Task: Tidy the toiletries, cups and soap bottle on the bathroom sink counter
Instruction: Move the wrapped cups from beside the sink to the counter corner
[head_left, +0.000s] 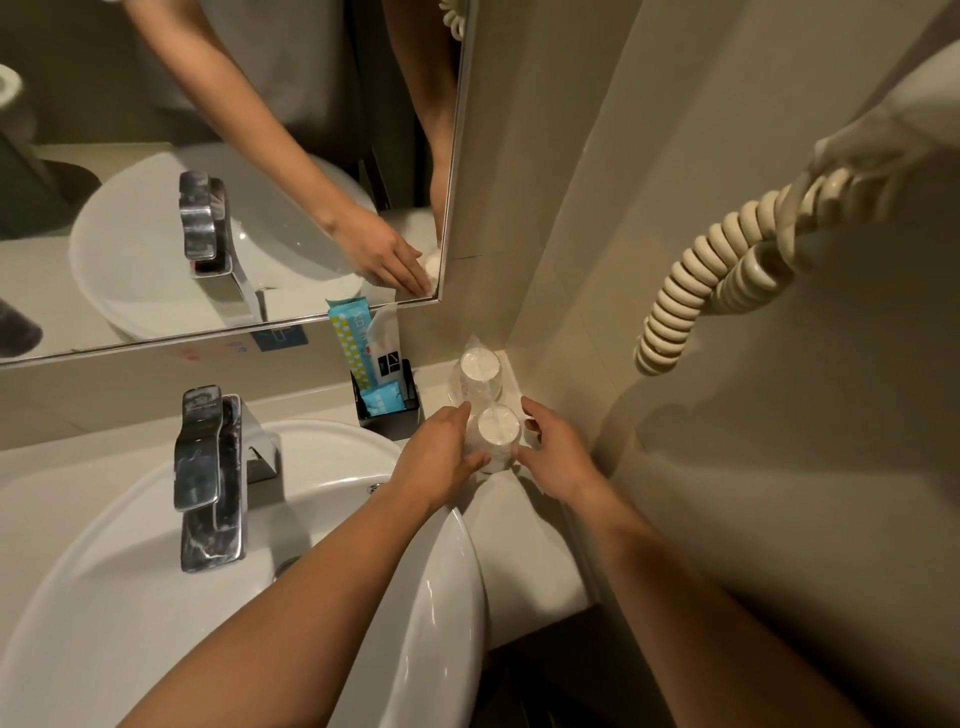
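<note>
- While both hands reach to the corner at about 1 o'clock from the basin (130, 519), the near cup (497, 434) stands between them on the tabletop (524, 540).
- Left hand (441, 457): fingers half curled, thumb and fingertips touching the cup's left side.
- Right hand (558, 452): fingers spread and loosely bent, tips at the cup's right side; whether it grips firmly I cannot tell.
- Near cup: white, upside down, wrapped in clear plastic.
- Far cup (480, 369): same kind, just beyond the near one at 12 o'clock, tight in the wall corner, touched by neither hand.
- Holder (389, 410): black box at 9 o'clock from the cups, against the back wall, with blue and white sachets (358, 343) standing upright in it.
- Tap (208, 478): chrome, at 9 o'clock from the hands, behind the basin.
- Mirror (104, 130): above the tabletop, reflecting tap and arms.
- Cord (727, 260): cream, coiled, hanging on the wall at 2 o'clock.
</note>
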